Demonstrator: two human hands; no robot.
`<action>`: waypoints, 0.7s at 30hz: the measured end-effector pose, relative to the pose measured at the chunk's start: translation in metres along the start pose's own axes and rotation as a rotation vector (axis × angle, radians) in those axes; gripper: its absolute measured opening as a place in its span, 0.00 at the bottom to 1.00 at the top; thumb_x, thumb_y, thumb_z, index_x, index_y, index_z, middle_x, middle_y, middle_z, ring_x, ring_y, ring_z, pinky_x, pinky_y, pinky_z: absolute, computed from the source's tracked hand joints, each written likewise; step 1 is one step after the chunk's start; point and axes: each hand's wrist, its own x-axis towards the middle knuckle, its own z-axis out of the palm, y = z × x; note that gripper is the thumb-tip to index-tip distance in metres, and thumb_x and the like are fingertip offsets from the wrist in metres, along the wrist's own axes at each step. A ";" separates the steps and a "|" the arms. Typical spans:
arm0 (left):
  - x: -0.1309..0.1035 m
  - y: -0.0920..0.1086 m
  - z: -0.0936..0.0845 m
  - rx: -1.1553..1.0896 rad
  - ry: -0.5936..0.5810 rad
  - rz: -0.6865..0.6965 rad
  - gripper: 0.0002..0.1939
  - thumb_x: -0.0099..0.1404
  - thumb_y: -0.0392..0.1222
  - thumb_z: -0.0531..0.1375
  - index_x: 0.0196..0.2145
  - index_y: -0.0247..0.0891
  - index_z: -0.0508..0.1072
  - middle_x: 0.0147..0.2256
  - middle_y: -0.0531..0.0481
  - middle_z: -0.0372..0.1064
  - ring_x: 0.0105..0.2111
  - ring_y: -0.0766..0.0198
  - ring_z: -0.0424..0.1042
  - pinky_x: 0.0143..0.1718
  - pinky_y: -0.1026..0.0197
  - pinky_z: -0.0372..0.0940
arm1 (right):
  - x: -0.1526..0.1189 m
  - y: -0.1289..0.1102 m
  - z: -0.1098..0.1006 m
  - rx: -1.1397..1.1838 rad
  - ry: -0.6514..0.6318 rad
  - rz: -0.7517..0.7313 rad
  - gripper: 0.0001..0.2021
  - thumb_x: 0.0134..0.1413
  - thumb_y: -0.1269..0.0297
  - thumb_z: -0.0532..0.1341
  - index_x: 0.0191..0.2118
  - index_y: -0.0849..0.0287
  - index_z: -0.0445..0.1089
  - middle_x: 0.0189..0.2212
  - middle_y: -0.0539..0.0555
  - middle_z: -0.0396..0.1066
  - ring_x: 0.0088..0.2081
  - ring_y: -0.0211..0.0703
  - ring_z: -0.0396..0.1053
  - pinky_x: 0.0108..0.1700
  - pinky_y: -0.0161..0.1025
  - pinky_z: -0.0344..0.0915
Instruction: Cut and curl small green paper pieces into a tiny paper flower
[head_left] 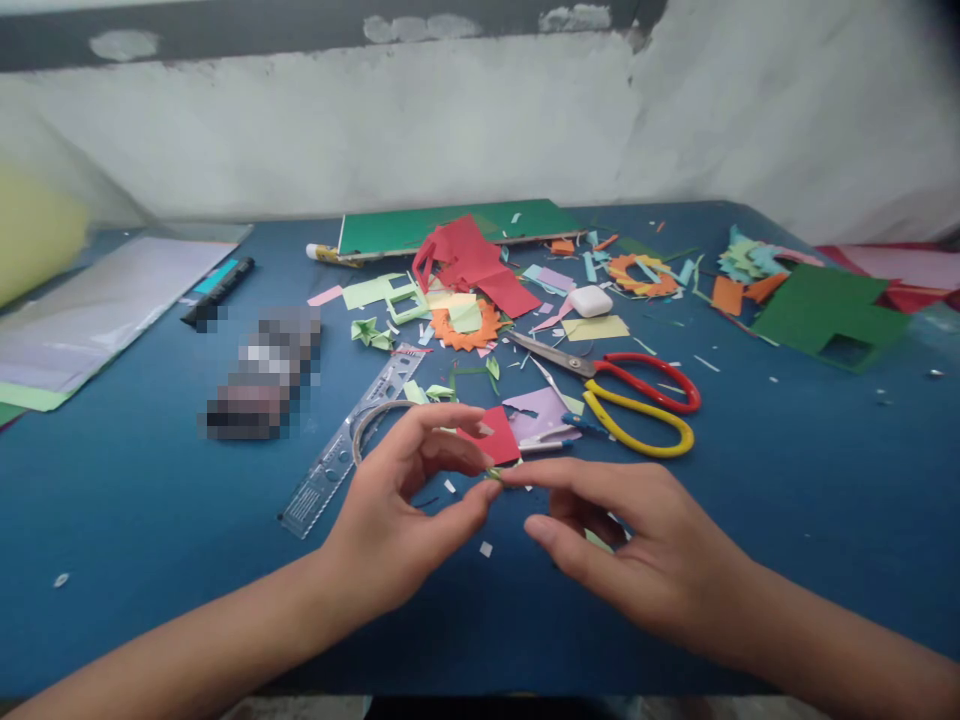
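My left hand (pixel 409 490) pinches a small folded piece of green paper (pixel 496 475) between thumb and fingertips. The tip of my right index finger touches that piece or lies right beside it. My right hand (pixel 622 530) has its thumb apart from the index finger, with nothing visible between them. Just beyond the fingertips lie a red paper square (pixel 501 436) and a cut lilac paper (pixel 538 412). Scissors (pixel 585 368) with one red and one yellow handle rest further right, blades apart. Beside my left hand is a clear ruler (pixel 330 480), partly under a pale ring-like band (pixel 358 425).
Paper scraps cover the middle, with orange paper rings (pixel 466 325), red paper (pixel 472 265) and a white rounded case (pixel 591 301). A green board (pixel 450 228) lies behind. Plastic-wrapped sheets (pixel 112 300), a dark marker (pixel 221 290) and a blurred-out object (pixel 262 375) are left; green paper (pixel 825 315) is right.
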 end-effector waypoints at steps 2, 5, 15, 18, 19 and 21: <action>0.000 0.001 0.000 -0.004 0.006 0.002 0.20 0.58 0.27 0.62 0.45 0.44 0.67 0.33 0.55 0.70 0.35 0.68 0.72 0.40 0.67 0.68 | 0.000 0.001 0.000 -0.003 -0.008 0.003 0.14 0.57 0.63 0.57 0.49 0.56 0.70 0.22 0.46 0.68 0.20 0.31 0.61 0.23 0.29 0.57; -0.001 0.002 0.001 -0.013 0.014 0.010 0.19 0.57 0.27 0.62 0.44 0.43 0.68 0.33 0.55 0.69 0.34 0.67 0.72 0.39 0.66 0.69 | 0.001 0.001 0.000 -0.007 -0.019 0.016 0.15 0.57 0.63 0.57 0.49 0.55 0.70 0.21 0.46 0.67 0.19 0.31 0.60 0.22 0.30 0.56; 0.001 0.002 0.002 -0.064 0.047 0.011 0.17 0.58 0.26 0.62 0.42 0.44 0.69 0.37 0.54 0.68 0.36 0.68 0.70 0.38 0.67 0.70 | 0.002 -0.001 0.001 0.091 -0.096 0.097 0.18 0.56 0.63 0.58 0.53 0.56 0.67 0.20 0.45 0.65 0.19 0.32 0.57 0.22 0.31 0.54; 0.001 0.003 0.001 -0.106 0.048 -0.007 0.17 0.59 0.27 0.62 0.43 0.44 0.70 0.36 0.54 0.68 0.37 0.69 0.70 0.38 0.69 0.70 | 0.002 -0.005 0.000 0.271 -0.173 0.203 0.21 0.56 0.63 0.58 0.56 0.55 0.64 0.20 0.45 0.63 0.21 0.32 0.57 0.22 0.30 0.54; 0.001 0.003 0.001 -0.117 0.049 -0.014 0.16 0.59 0.27 0.62 0.42 0.44 0.70 0.36 0.54 0.68 0.37 0.69 0.70 0.37 0.69 0.70 | 0.002 -0.006 -0.001 0.344 -0.199 0.245 0.22 0.56 0.63 0.58 0.57 0.55 0.63 0.21 0.45 0.63 0.21 0.32 0.57 0.23 0.30 0.55; 0.001 0.004 0.001 -0.127 0.060 -0.032 0.16 0.59 0.27 0.62 0.42 0.44 0.70 0.36 0.54 0.68 0.37 0.69 0.70 0.36 0.71 0.69 | 0.001 -0.008 -0.002 0.511 -0.249 0.331 0.25 0.56 0.61 0.59 0.59 0.55 0.60 0.22 0.45 0.61 0.22 0.32 0.56 0.24 0.30 0.55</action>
